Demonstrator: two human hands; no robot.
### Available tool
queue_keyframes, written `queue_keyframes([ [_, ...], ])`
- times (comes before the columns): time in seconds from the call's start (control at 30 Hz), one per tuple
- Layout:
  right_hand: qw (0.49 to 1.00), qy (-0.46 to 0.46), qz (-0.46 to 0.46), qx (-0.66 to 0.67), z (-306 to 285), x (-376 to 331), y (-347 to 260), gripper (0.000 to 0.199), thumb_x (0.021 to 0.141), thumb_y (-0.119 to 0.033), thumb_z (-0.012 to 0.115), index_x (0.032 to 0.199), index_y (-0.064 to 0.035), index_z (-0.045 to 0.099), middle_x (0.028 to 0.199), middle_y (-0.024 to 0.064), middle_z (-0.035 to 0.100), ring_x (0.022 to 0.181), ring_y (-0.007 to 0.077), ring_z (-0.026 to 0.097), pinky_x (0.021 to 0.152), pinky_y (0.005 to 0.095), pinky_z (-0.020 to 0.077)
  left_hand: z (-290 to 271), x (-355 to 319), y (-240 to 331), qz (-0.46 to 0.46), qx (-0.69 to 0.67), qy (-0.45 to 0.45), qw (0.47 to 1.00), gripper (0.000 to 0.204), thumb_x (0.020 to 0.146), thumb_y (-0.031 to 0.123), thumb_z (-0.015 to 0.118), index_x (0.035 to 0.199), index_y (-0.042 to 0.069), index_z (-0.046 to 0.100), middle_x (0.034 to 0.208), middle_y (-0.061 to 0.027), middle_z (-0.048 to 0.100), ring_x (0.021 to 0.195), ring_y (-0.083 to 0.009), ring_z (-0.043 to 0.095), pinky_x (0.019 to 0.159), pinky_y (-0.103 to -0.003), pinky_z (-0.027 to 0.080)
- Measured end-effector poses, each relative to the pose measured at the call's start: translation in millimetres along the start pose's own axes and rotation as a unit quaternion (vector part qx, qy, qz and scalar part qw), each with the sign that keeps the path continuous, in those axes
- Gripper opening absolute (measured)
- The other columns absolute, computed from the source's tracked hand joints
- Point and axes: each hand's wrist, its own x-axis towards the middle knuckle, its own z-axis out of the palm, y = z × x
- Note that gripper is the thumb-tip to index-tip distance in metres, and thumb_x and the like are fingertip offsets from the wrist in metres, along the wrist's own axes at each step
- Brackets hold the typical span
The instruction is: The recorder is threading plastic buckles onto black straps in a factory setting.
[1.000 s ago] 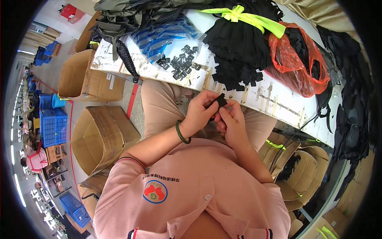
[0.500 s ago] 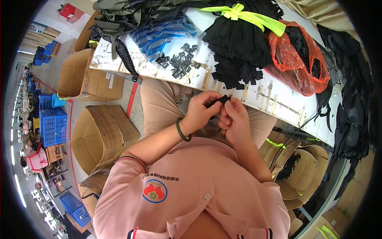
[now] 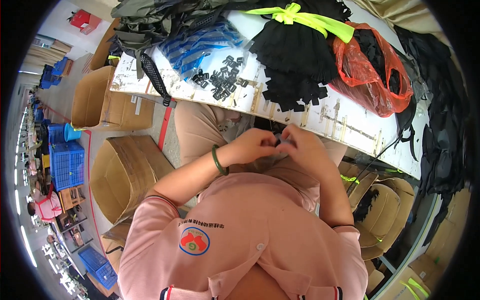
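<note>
Both hands meet over my lap, just below the near edge of the white worn table (image 3: 350, 125). My left hand (image 3: 254, 146), with a green bangle (image 3: 219, 160) at the wrist, has its fingers curled toward the right. Opposite it, my right hand (image 3: 306, 147) is bent in with thumb and fingers close together. Something small and dark shows between the fingertips, too covered to name. On the table beyond lie a loose pile of small black plastic buckles (image 3: 222, 80) and a thick bundle of black strap pieces (image 3: 292, 55) tied with a neon yellow band (image 3: 295, 16).
A blue-striped clear plastic bag (image 3: 200, 47) lies beside the buckles. Right of the strap bundle sits a red plastic bag (image 3: 370, 95) with black pieces inside. Open cardboard boxes stand at left (image 3: 125, 175) and right (image 3: 385, 215). Black fabric (image 3: 440, 115) hangs at the far right.
Both hands have moved down toward my lap, the right one also turning inward. The black strap piece seen earlier in my left fingers is now mostly out of sight.
</note>
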Motion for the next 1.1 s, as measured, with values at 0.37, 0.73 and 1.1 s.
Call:
queue_keyframes([
  [0.37,0.895,0.075,0.011,0.439,21.4,3.7,12.1,0.009,0.082,-0.004,0.062,0.089,-0.0026,0.058,0.079,-0.0028,0.056,0.073,0.0052,0.048,0.067,0.0197,0.0398,-2.8,-2.0,20.5,-0.052,-0.437,0.077,0.894,0.015,0.091,0.015,0.056,0.092,0.001,0.060,0.076,-0.0003,0.059,0.065,-0.0070,0.053,0.061,-0.021,0.046],
  [0.73,0.904,0.193,0.023,0.380,31.8,1.0,3.2,0.008,0.080,-0.001,0.063,0.083,0.0005,0.056,0.070,0.0012,0.056,0.066,0.0063,0.051,0.060,0.0211,0.0416,1.3,-6.1,14.1,0.086,0.036,0.166,0.982,0.015,0.088,-0.003,0.052,0.102,-0.002,0.058,0.088,-0.0052,0.064,0.078,-0.0109,0.062,0.067,-0.022,0.049],
  [1.1,0.914,0.174,0.023,0.365,15.6,-4.3,-2.5,0.006,0.079,-0.001,0.063,0.079,0.0017,0.058,0.066,0.0027,0.059,0.061,0.0071,0.052,0.059,0.0211,0.0437,-1.6,-4.3,17.3,0.020,-0.288,-0.047,0.956,0.019,0.087,0.018,0.063,0.092,0.002,0.056,0.078,-0.0004,0.059,0.064,-0.0054,0.056,0.055,-0.020,0.044],
])
